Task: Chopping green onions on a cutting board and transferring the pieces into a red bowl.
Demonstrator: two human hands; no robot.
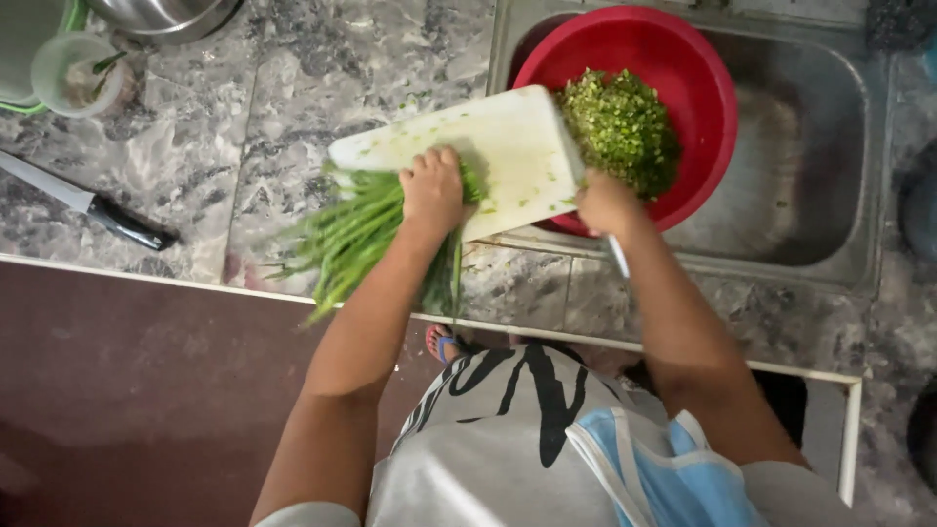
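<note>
My left hand [432,187] grips the near edge of a white cutting board [488,146] together with a bunch of long green stalks [346,239] that hang off toward the counter's front. The board is tilted over the rim of a red bowl [698,78], which holds a heap of chopped greens [620,127]. At the board's right corner my right hand [605,203] is closed around a knife [618,256]; only a short, blurred piece of the knife shows below the fist.
The red bowl sits in a steel sink [830,176] set into a marbled stone counter [293,88]. A black-handled knife [88,205] lies at the left. A small plastic cup [78,73] and a steel bowl [161,15] stand at the back left.
</note>
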